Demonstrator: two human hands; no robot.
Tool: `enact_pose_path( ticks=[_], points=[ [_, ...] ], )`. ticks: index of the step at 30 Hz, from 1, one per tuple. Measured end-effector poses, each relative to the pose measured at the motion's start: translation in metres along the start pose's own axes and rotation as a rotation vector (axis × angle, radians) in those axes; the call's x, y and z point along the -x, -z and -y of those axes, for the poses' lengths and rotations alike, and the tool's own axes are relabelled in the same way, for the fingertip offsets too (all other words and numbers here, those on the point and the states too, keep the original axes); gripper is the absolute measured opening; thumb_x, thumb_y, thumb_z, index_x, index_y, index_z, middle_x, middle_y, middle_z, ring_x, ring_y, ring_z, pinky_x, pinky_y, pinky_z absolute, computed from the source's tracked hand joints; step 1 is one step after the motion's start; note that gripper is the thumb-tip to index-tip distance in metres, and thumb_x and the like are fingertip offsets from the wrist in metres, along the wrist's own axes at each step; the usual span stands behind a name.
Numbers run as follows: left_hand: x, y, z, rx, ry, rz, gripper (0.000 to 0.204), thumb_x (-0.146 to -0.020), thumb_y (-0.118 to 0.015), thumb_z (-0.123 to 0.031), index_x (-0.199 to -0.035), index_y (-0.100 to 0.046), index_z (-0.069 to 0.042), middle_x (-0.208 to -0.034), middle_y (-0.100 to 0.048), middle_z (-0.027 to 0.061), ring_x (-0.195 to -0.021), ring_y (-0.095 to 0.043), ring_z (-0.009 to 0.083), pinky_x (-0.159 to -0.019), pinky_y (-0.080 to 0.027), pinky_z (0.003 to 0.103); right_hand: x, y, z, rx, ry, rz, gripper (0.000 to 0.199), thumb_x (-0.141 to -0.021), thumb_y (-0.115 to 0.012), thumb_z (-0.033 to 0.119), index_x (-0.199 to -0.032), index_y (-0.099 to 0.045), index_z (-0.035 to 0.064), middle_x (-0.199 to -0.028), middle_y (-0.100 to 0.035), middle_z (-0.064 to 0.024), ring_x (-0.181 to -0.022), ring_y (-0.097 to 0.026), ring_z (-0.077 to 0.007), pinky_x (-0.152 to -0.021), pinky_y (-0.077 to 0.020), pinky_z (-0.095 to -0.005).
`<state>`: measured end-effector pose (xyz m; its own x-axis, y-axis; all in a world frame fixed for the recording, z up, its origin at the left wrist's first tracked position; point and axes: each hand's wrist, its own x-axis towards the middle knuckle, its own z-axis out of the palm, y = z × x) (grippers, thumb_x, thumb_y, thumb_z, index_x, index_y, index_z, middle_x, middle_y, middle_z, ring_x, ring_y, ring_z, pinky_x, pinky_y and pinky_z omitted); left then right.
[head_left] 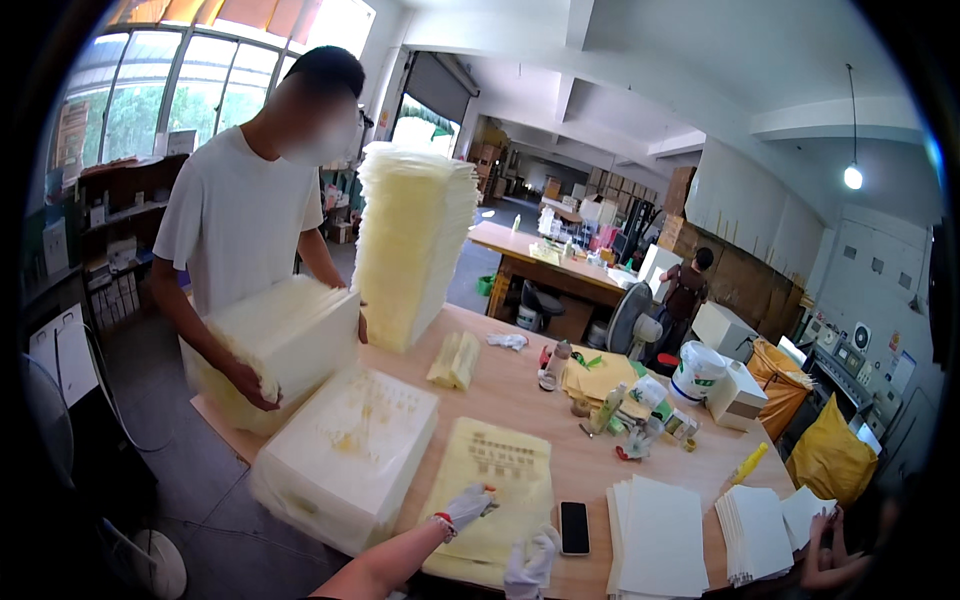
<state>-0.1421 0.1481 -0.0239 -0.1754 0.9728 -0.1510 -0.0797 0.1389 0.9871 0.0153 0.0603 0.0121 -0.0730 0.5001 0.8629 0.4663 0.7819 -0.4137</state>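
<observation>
My left hand point(466, 508), in a white glove with a red band at the wrist, rests on a stack of pale yellow printed bags point(495, 455). Its fingers point right, and their tips look apart. A small orange-red spot shows at one fingertip, too small to name. Close to the lower edge, my right hand point(532, 563), also gloved in white, is at the stack's near right corner; how its fingers are set is unclear. Just right of it lies a black phone point(574, 528). To my left sits a block of wrapped white sheets point(345, 445) with a yellowish top.
Across the table, a person in a white shirt point(245, 190) grips a blurred pale yellow bundle point(285, 335). Beside them rises a tall yellowish stack point(410, 250). White sheet stacks point(660, 535) lie at right, near another person's hands point(825, 530). Bottles point(608, 408) and a bucket point(697, 370) stand farther back.
</observation>
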Motion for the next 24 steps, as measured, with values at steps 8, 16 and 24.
enact_pose_path(
  ticks=[8, 16, 24],
  points=[
    [0.068, -0.012, -0.108, -0.467, -0.206, 0.260, 0.057, -0.079, -0.062, -0.019, -0.127, -0.039, -0.001, -0.086, -0.062, 0.0107, -0.080, -0.057, 0.0200, -0.071, -0.045, 0.029, 0.075, -0.076, -0.089, 0.397, -0.086, 0.552, 0.033, -0.085, -0.052, 0.031, -0.104, -0.056, 0.0039, -0.100, -0.058, -0.0191, -0.094, -0.057, -0.0326, -0.081, -0.0441, -0.0398],
    [0.140, 0.016, -0.075, -0.843, -0.909, -0.275, 0.055, -0.070, -0.068, -0.012, -0.118, -0.044, 0.000, -0.095, -0.058, 0.0163, -0.084, -0.057, 0.0296, -0.075, -0.046, 0.037, 0.052, 0.089, -0.032, -0.185, -0.685, 0.881, 0.033, -0.085, -0.057, 0.034, -0.104, -0.060, 0.0066, -0.099, -0.063, -0.0124, -0.094, -0.059, -0.0226, -0.082, -0.0453, -0.0317],
    [0.212, 0.004, -0.009, -0.485, -0.617, -0.007, 0.028, -0.075, -0.062, 0.001, -0.102, -0.054, 0.001, -0.084, -0.063, 0.0124, -0.077, -0.062, 0.0235, -0.071, -0.049, 0.032, 0.046, 0.221, -0.161, 0.873, -0.348, 0.728, 0.074, -0.069, -0.065, 0.034, -0.131, -0.035, 0.0061, -0.125, -0.044, -0.0201, -0.112, -0.045, -0.0370, -0.092, -0.0384, -0.0431]
  ],
)
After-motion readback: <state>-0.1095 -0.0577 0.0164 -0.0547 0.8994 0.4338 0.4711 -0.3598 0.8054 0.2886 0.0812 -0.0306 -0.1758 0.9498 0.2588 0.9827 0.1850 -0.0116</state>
